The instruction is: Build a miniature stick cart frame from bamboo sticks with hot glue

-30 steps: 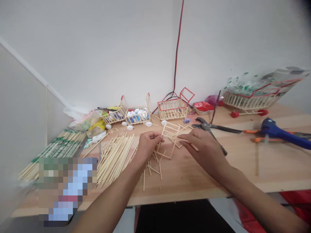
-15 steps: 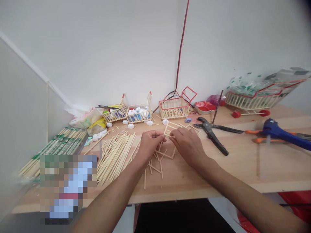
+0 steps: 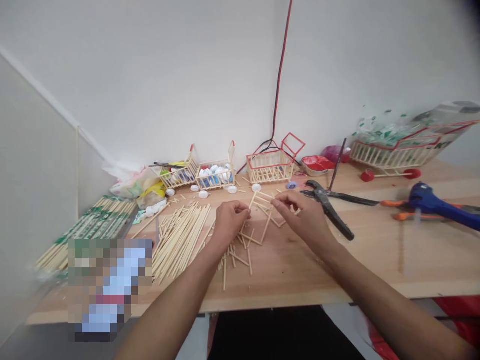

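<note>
My left hand [image 3: 229,221] is closed in a pinch on the left side of a small frame of thin wooden sticks [image 3: 261,216] that lies on the wooden table [image 3: 300,265]. My right hand [image 3: 305,216] pinches the frame's upper right part. Loose short sticks [image 3: 240,255] lie scattered just below both hands. A pile of long sticks [image 3: 180,239] is to the left of my left hand.
Black pliers [image 3: 330,210] lie right of my right hand, with a blue glue gun [image 3: 438,205] farther right. Stick baskets [image 3: 270,167] and white caps [image 3: 213,175] stand by the wall. A red paint dish [image 3: 315,164], a large stick cart [image 3: 397,152] and packed chopsticks [image 3: 93,225] are around.
My right hand moved left toward my left hand, then drew back a little to the right and pinched the frame. My left hand has stayed on the frame.
</note>
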A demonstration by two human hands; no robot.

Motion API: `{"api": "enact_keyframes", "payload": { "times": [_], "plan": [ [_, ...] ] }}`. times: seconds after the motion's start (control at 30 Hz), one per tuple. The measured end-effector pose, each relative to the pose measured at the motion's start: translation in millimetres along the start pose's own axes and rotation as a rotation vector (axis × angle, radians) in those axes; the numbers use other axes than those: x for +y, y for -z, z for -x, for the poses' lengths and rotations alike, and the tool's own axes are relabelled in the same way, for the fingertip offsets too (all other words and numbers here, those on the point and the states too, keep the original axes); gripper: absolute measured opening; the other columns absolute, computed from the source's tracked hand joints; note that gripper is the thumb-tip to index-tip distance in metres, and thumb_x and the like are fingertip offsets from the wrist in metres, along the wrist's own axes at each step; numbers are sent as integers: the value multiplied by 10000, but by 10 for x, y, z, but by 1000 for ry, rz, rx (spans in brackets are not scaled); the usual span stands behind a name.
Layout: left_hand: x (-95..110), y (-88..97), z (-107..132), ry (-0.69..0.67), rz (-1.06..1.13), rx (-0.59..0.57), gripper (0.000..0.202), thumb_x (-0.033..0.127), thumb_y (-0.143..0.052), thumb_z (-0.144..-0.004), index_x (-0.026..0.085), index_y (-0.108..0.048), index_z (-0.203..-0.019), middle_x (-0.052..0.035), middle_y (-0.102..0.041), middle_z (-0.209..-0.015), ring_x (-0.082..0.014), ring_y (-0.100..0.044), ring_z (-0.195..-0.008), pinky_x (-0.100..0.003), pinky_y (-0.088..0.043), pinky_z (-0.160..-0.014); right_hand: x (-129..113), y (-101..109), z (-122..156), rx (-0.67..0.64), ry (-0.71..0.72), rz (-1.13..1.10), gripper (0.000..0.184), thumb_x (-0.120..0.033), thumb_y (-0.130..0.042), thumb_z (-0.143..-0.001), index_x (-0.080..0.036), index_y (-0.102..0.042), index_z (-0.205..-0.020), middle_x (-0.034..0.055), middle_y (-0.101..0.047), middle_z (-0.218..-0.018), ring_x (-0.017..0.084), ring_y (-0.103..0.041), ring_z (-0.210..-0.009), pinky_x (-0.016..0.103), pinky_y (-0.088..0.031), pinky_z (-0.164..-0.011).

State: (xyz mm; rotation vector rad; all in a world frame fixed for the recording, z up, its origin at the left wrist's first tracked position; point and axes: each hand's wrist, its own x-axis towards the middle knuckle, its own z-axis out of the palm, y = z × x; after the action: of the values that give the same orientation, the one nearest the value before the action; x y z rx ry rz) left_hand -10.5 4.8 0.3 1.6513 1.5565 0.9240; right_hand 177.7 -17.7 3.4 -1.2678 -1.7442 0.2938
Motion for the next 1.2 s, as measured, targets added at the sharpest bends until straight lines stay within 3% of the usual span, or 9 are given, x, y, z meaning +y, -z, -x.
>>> {"api": "enact_keyframes", "payload": {
  "times": [0.23,0.33,0.37,0.5,0.63,0.73,0.83,1.0,1.2],
  "plan": [
    [-16,50,8,-250,-360,118,96,161,-623,-764,162,-718,-780,-71,-720,-793,-213,-632,-793,-342,-456,-776,70,75,-5,-97,-203,-382,245,-414,-589,-841,-180,-615,-771,18,-609,-728,142,-528,-669,261,-395,-606],
    [63,39,43,-385,-257,212,133,175,-628,-784,166,-710,-888,-91,-720,-943,-227,-616,-913,-375,-443,-870,49,61,33,-140,-218,-424,247,-419,-598,-841,-182,-618,-773,13,-602,-718,139,-528,-664,258,-400,-604],
    [107,24,67,-367,-145,180,147,199,-630,-792,167,-706,-915,-85,-723,-938,-209,-624,-866,-356,-460,-833,31,59,48,-133,-212,-413,240,-413,-603,-840,-183,-622,-772,10,-601,-712,136,-525,-658,257,-397,-600],
    [267,-67,190,-255,338,-262,391,279,-676,-770,164,-626,-1141,-56,-738,-852,-173,-665,-760,-279,-495,-707,-99,56,128,-106,-161,-314,211,-358,-597,-854,-188,-651,-741,12,-636,-713,132,-531,-651,252,-393,-596],
    [307,-90,252,-247,329,-269,298,232,-657,-762,167,-664,-1053,-17,-710,-724,-142,-634,-681,-240,-466,-658,-208,148,205,-85,-97,-174,215,-308,-517,-911,-201,-702,-881,26,-683,-800,132,-559,-680,246,-413,-603],
    [297,-53,231,-239,331,-221,218,244,-624,-777,161,-684,-970,-14,-699,-716,-117,-582,-615,-228,-447,-618,-100,456,209,27,-53,7,261,-304,-516,-915,-205,-665,-1105,60,-687,-925,151,-591,-733,263,-442,-630],
    [293,-23,203,-238,304,-184,140,265,-613,-784,157,-686,-837,-11,-675,-701,-104,-543,-586,-218,-425,-586,249,1014,203,196,-28,339,287,-257,-551,-889,-155,-650,-1138,134,-671,-1052,214,-611,-890,316,-451,-729],
    [297,-42,195,-246,258,-167,163,307,-596,-809,163,-667,-781,6,-628,-665,-97,-519,-571,-212,-402,-568,1017,1890,320,132,-445,996,336,-208,-565,-874,-38,-647,-1152,297,-641,-1044,318,-587,-965,411,-355,-734],
    [280,-94,206,-241,192,-180,185,332,-585,-823,170,-675,-815,3,-635,-694,-109,-536,-604,-221,-407,-591,1366,2029,426,-51,-596,1032,389,-210,-530,-888,-64,-571,-1247,274,-645,-994,272,-608,-896,389,-312,-676]
  ]
}}
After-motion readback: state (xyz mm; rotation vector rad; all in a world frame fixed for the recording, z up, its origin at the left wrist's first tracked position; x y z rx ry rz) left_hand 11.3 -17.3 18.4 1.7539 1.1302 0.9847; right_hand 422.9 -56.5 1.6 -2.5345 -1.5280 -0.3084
